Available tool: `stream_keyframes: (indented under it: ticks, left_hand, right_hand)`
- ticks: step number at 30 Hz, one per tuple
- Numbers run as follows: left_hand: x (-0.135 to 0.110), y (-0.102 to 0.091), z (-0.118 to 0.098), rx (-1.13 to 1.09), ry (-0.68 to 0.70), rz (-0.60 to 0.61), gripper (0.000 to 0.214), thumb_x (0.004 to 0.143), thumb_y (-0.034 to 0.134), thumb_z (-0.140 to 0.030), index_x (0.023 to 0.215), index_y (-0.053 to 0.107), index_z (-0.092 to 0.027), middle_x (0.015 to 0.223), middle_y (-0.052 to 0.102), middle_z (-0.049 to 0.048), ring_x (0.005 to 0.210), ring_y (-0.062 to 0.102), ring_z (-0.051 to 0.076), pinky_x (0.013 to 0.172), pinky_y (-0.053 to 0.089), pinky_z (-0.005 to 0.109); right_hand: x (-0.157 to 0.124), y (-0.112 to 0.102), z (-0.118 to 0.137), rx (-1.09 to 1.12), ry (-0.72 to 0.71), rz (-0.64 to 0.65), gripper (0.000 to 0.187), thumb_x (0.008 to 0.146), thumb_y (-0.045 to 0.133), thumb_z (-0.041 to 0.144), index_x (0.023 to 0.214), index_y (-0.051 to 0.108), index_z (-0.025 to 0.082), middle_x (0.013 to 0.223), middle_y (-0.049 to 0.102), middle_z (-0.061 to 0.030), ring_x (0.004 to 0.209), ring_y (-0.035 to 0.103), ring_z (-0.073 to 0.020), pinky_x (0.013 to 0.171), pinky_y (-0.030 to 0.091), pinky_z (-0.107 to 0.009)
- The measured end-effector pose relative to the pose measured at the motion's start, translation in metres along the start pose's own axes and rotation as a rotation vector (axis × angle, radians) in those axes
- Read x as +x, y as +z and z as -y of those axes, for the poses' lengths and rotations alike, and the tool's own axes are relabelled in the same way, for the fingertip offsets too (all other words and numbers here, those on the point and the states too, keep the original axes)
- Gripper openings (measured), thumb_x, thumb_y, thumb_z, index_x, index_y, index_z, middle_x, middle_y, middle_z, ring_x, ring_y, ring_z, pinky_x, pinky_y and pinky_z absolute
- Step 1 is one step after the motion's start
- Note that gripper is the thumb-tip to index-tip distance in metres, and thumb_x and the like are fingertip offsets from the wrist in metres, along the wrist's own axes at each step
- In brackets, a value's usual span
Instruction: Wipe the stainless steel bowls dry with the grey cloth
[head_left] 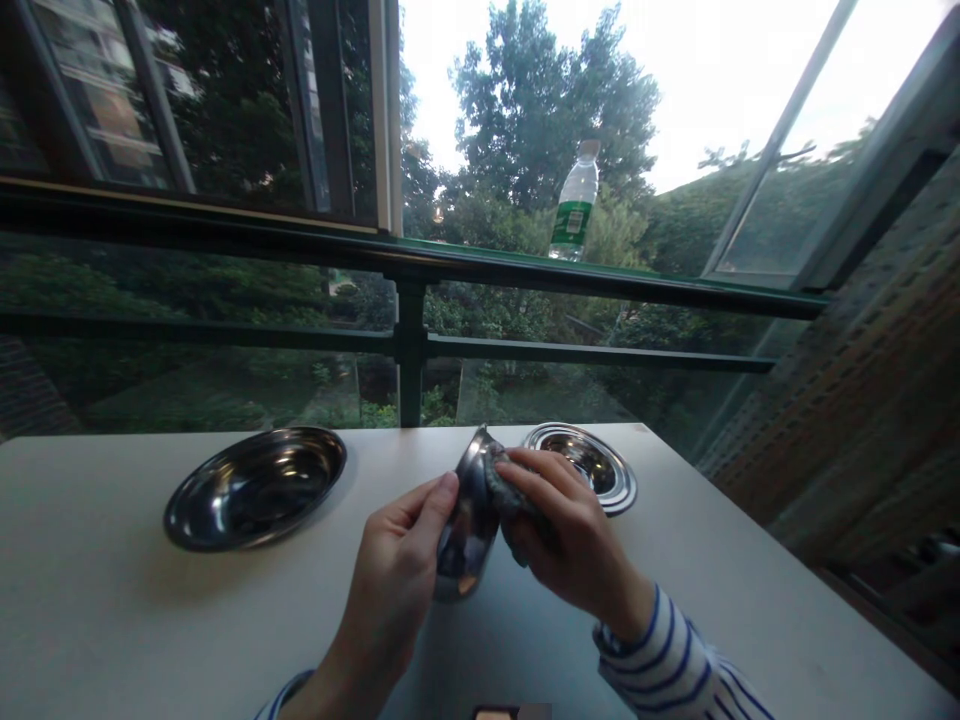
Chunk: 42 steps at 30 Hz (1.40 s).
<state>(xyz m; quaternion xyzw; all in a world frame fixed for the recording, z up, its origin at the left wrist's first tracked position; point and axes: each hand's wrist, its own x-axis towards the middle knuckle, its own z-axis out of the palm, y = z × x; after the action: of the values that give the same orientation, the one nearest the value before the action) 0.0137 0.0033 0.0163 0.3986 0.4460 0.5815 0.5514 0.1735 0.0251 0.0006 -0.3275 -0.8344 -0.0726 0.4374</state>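
Note:
A small shiny metal bowl (466, 540) is held up on its side above the table, in the middle of the head view. My left hand (405, 560) grips its left edge, the thumb lying along the metal. In my right hand (574, 535) is a crumpled grey cloth (510, 495), pressed against the bowl's right side near the rim. The fingertips are bent over the cloth, and part of it is hidden under the palm.
On the white table (225, 640), a wide metal bowl (255, 490) sits at the left. Behind my right hand are stacked metal dishes (619, 480). A plastic bottle (574, 205) with a green label stands by the dark railing (487, 268). A dark object (495, 713) shows at the bottom edge.

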Motion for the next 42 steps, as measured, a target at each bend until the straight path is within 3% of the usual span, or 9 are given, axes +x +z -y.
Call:
stream_keyframes:
  ticks: [4, 9, 14, 19, 24, 29, 34, 39, 42]
  left_hand:
    - [-0.001, -0.001, 0.002, -0.013, 0.000, 0.032, 0.029, 0.072, 0.063, -0.041, 0.065, 0.064, -0.014, 0.057, 0.054, -0.0012, 0.054, 0.047, 0.010, 0.050, 0.036, 0.020]
    - [-0.003, 0.000, 0.005, 0.080, 0.018, 0.060, 0.038, 0.074, 0.060, -0.046, 0.052, 0.057, -0.014, 0.050, 0.048, -0.0028, 0.047, 0.037, 0.008, 0.044, 0.030, 0.019]
    - [-0.004, 0.000, 0.005, 0.047, 0.019, 0.085, 0.032, 0.072, 0.062, -0.044, 0.060, 0.062, -0.015, 0.055, 0.052, -0.0015, 0.051, 0.043, 0.010, 0.047, 0.034, 0.020]
    - [-0.004, -0.002, 0.008, 0.111, 0.019, 0.080, 0.037, 0.075, 0.059, -0.045, 0.053, 0.056, -0.015, 0.051, 0.045, -0.0024, 0.047, 0.036, 0.008, 0.043, 0.028, 0.020]
    - [-0.005, -0.003, 0.008, 0.067, 0.025, 0.132, 0.032, 0.076, 0.059, -0.043, 0.062, 0.058, -0.015, 0.057, 0.047, -0.0016, 0.055, 0.042, 0.010, 0.051, 0.033, 0.020]
    - [-0.005, -0.002, 0.006, 0.113, 0.041, 0.129, 0.035, 0.078, 0.057, -0.042, 0.056, 0.056, -0.014, 0.055, 0.045, -0.0020, 0.051, 0.037, 0.008, 0.047, 0.029, 0.019]
    - [-0.004, -0.004, 0.007, 0.095, 0.037, 0.169, 0.032, 0.077, 0.058, -0.044, 0.064, 0.060, -0.014, 0.058, 0.047, -0.0012, 0.054, 0.040, 0.009, 0.049, 0.032, 0.020]
    - [-0.003, -0.005, 0.009, 0.136, 0.032, 0.157, 0.035, 0.077, 0.057, -0.045, 0.064, 0.063, -0.013, 0.058, 0.047, -0.0004, 0.053, 0.040, 0.008, 0.047, 0.032, 0.019]
    - [-0.002, -0.005, 0.010, 0.127, 0.029, 0.151, 0.034, 0.076, 0.058, -0.045, 0.064, 0.063, -0.013, 0.058, 0.049, -0.0001, 0.053, 0.041, 0.009, 0.047, 0.033, 0.019]
  right_hand:
    - [0.001, -0.001, 0.004, 0.061, -0.149, 0.024, 0.034, 0.075, 0.055, 0.020, 0.110, 0.056, 0.019, 0.115, 0.057, -0.0109, 0.104, 0.050, -0.0258, 0.088, 0.044, -0.045]
    - [0.003, -0.004, -0.001, 0.064, 0.076, -0.037, 0.034, 0.077, 0.047, 0.013, 0.109, 0.057, 0.018, 0.106, 0.060, -0.0103, 0.096, 0.054, -0.0224, 0.083, 0.047, -0.041]
    - [0.005, -0.006, 0.004, 0.131, -0.094, 0.052, 0.031, 0.073, 0.053, 0.019, 0.103, 0.059, 0.020, 0.107, 0.060, -0.0088, 0.098, 0.052, -0.0246, 0.084, 0.046, -0.043]
    - [0.004, -0.006, -0.001, 0.079, 0.119, -0.019, 0.032, 0.078, 0.046, 0.012, 0.107, 0.058, 0.019, 0.106, 0.061, -0.0098, 0.097, 0.054, -0.0228, 0.085, 0.046, -0.042]
    - [0.003, -0.009, 0.004, 0.118, -0.093, 0.088, 0.032, 0.076, 0.054, 0.019, 0.108, 0.058, 0.019, 0.112, 0.058, -0.0091, 0.103, 0.049, -0.0249, 0.088, 0.044, -0.043]
    - [0.004, -0.007, 0.001, 0.059, 0.114, -0.007, 0.032, 0.079, 0.047, 0.012, 0.109, 0.056, 0.017, 0.108, 0.060, -0.0106, 0.099, 0.052, -0.0226, 0.086, 0.046, -0.041]
    - [0.004, -0.011, 0.007, 0.095, -0.080, 0.077, 0.032, 0.075, 0.053, 0.017, 0.107, 0.058, 0.017, 0.113, 0.058, -0.0099, 0.102, 0.050, -0.0246, 0.088, 0.044, -0.042]
    - [0.005, -0.009, 0.001, 0.058, 0.124, -0.008, 0.030, 0.080, 0.046, 0.013, 0.107, 0.058, 0.017, 0.106, 0.061, -0.0103, 0.098, 0.053, -0.0226, 0.086, 0.045, -0.040]
    - [0.004, -0.011, 0.004, 0.053, 0.060, 0.054, 0.033, 0.078, 0.049, 0.015, 0.110, 0.057, 0.017, 0.112, 0.059, -0.0104, 0.102, 0.051, -0.0236, 0.088, 0.044, -0.041]
